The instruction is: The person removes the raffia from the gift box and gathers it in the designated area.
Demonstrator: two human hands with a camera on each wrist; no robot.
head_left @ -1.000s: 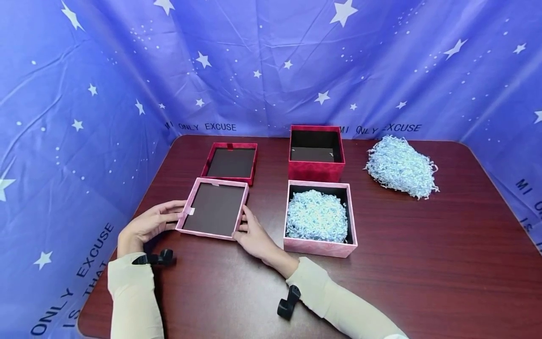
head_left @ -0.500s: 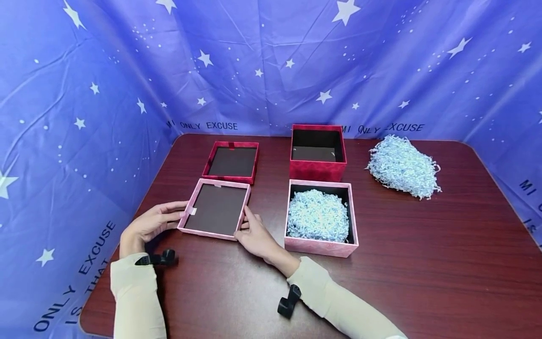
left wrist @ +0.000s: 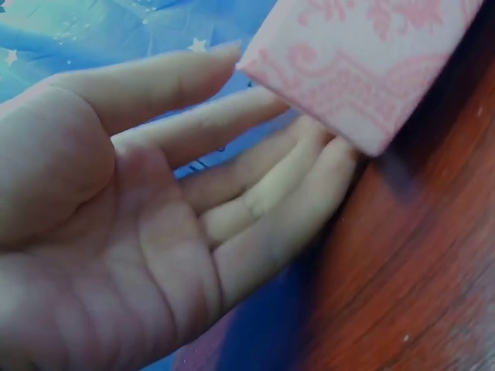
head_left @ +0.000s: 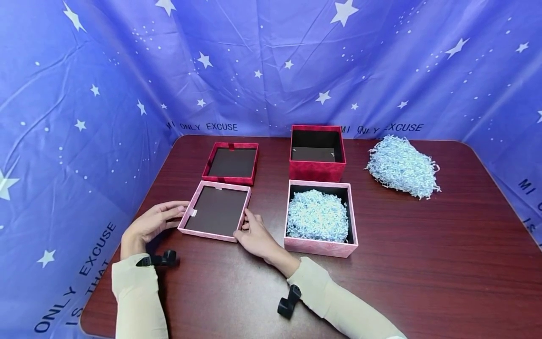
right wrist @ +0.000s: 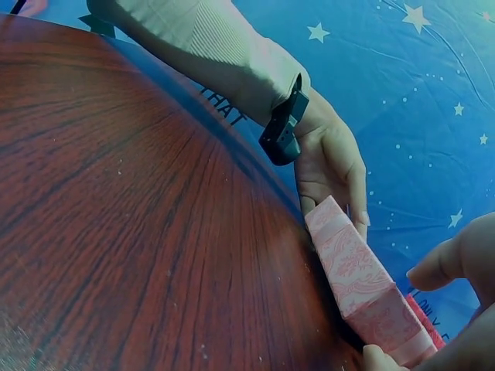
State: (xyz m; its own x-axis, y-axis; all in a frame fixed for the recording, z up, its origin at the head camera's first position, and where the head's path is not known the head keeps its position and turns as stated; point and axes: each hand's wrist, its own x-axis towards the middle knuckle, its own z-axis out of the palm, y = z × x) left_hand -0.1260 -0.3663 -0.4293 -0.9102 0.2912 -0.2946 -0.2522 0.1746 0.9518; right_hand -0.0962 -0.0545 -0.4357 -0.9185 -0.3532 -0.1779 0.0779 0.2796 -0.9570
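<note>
A shallow pink lid (head_left: 218, 210), dark inside and with its hollow side up, lies at the left of the table between both hands. Beside its left edge, my left hand (head_left: 146, 229) has its fingers stretched toward the rim; in the left wrist view they reach a corner of the patterned lid (left wrist: 371, 69), thumb just off it. My right hand (head_left: 261, 242) rests at the lid's near right corner, its thumb touching the front side. In the right wrist view one finger (right wrist: 437, 267) stands apart from the lid wall (right wrist: 356, 270); other fingers are partly hidden.
A pink box (head_left: 320, 247) holding pale blue shredded paper (head_left: 317, 215) stands right of the lid. Behind it is a taller red box (head_left: 316, 171). A red lid (head_left: 233, 162) lies behind the pink one. Loose shredded paper (head_left: 402, 165) sits at the back right.
The far edge of the pink lid has come down slightly toward the table. My left fingers have eased off its rim a little. The boxes and shredded paper have not moved.
</note>
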